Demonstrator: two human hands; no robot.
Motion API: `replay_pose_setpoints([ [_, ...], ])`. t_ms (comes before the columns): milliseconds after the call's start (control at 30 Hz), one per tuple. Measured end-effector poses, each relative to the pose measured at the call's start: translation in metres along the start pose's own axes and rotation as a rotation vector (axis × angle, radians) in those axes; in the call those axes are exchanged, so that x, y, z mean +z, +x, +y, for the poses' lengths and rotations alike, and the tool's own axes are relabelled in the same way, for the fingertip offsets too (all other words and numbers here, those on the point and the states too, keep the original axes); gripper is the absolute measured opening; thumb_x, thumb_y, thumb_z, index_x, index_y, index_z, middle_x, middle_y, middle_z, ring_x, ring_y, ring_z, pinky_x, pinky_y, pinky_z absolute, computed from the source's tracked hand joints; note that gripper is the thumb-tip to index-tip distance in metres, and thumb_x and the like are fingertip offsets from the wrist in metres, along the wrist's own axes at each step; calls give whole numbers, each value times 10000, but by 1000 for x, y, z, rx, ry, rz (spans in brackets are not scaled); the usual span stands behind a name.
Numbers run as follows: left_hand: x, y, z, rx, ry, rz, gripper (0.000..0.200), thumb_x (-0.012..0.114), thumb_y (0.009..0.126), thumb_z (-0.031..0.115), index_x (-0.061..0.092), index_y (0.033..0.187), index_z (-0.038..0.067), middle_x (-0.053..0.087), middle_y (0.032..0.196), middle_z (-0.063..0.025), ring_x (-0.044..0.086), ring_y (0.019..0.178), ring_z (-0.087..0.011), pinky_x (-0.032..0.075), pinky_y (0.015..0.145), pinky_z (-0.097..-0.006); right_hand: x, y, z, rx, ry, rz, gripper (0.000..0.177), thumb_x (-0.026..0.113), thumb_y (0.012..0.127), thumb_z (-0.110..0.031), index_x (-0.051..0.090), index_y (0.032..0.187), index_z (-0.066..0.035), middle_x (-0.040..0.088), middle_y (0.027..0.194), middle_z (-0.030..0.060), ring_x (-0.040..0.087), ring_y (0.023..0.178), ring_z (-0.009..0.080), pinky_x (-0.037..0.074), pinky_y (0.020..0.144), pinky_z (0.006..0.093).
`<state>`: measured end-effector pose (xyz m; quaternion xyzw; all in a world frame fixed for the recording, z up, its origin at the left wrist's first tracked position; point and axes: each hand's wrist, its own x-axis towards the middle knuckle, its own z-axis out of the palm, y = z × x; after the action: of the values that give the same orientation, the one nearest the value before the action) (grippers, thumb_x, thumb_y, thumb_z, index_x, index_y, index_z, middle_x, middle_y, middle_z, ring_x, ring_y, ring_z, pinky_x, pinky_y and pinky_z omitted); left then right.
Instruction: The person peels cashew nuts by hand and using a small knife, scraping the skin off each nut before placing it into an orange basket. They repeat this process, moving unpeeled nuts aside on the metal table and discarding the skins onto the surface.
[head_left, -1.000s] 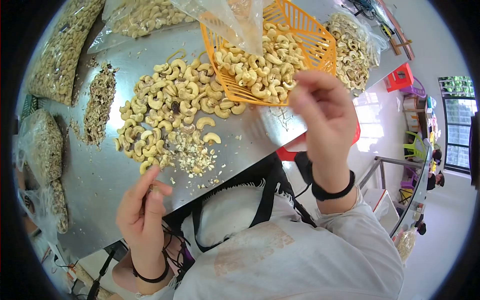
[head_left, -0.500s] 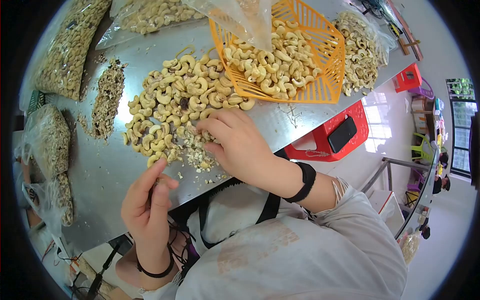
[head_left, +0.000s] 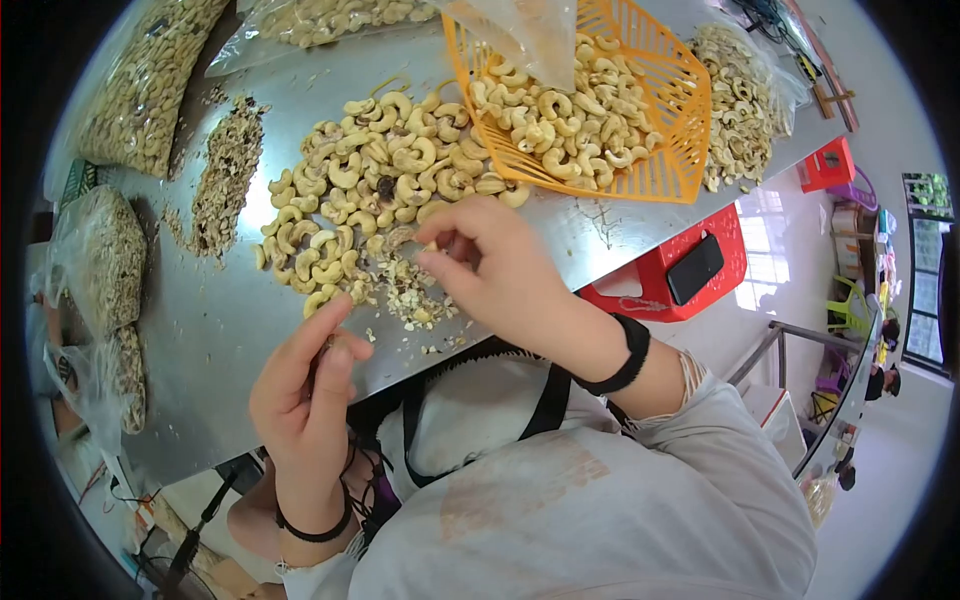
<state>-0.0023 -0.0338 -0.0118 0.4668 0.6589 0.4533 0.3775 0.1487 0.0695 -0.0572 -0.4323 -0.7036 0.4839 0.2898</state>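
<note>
A metal table (head_left: 200,375) spans the scene. On its far left lies a large clear bag of nuts (head_left: 140,90); toward the far right sits an orange slatted basket (head_left: 692,110) of cashews. A red stool (head_left: 650,272) stands beyond the table's near right edge. The loose cashew pile (head_left: 400,165) spreads on the tabletop, left of the basket. At its near right edge, the right hand (head_left: 425,250) bends its fingers toward the thumb; whether it grips a piece I cannot tell. The left hand (head_left: 352,325) is partly curled just beside the pile's near left edge, its grip hidden. A dark phone (head_left: 695,270) rests on the stool. Small pale crumbs (head_left: 415,300) lie between the hands.
</note>
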Motion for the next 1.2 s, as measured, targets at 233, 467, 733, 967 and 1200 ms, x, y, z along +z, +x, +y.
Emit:
replay_pose_setpoints([
  [233,2,1,0,2,-37,-39,245,479,792,46,535,1027,1,568,766,-64,521,654,-88,394,587,-190,-14,1,-17,241,758,-163,191,562,761,-54,533,939,7,533,810,11,498,735,66,400,667,177],
  [467,5,2,2,-23,-85,-72,243,472,788,30,536,1020,-2,571,786,-79,546,687,-112,407,643,-208,-16,-4,-15,309,1041,-291,192,545,774,-82,528,943,6,541,815,28,514,747,83,411,682,201],
  [733,0,0,-1,-2,-80,-31,251,473,800,49,522,1038,-17,562,763,-56,501,679,-75,368,586,-174,-155,-1,-25,-424,451,523,172,525,762,-17,531,930,24,550,854,87,515,741,112,407,709,216],
  [967,0,-1,2,-4,-83,8,262,473,812,67,510,1060,-8,557,757,-41,427,598,-29,300,492,-140,-233,24,77,-75,-157,873,192,580,747,-107,576,898,12,575,809,65,543,730,128,429,651,215],
  [1200,-4,1,1,-8,-43,-10,257,478,803,54,527,1050,4,556,760,-32,401,575,-24,302,493,-148,-213,20,67,-52,-416,851,219,608,726,-143,586,900,-12,582,805,43,529,708,90,421,640,202],
])
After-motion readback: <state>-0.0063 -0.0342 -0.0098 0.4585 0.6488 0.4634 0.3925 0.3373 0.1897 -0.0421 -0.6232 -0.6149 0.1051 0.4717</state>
